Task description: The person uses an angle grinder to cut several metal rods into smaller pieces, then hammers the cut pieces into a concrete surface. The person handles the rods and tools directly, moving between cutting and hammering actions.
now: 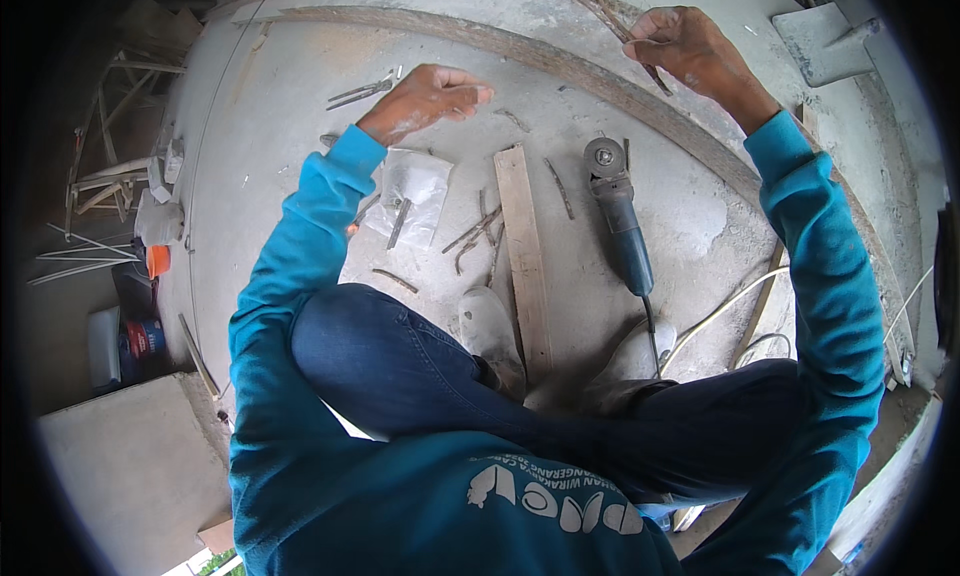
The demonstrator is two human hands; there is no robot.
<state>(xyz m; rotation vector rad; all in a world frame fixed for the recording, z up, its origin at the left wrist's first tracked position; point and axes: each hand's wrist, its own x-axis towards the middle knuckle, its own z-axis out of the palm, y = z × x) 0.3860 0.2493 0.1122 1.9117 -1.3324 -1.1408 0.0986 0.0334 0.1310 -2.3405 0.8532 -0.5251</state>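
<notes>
My right hand [685, 51], raised at the upper right, pinches a thin brown twig [606, 14] that sticks out on both sides of the fingers. At the upper middle, my left hand [435, 101] hovers over the floor with loosely bent fingers and nothing visible in them. Just beside its wrist lies a pair of pincers [362, 92]. Below that hand a clear plastic bag [416, 183] rests on the floor, with a short dark strip [398, 224] on it. Several broken twigs [476, 234] lie near a wooden plank [524, 261].
An angle grinder [622, 226] lies right of the plank, its cord running toward my legs. A long curved wooden beam [560, 58] crosses the far floor. A metal shovel blade [822, 48] is at the far right. Scrap wood and an orange container [157, 261] stand left.
</notes>
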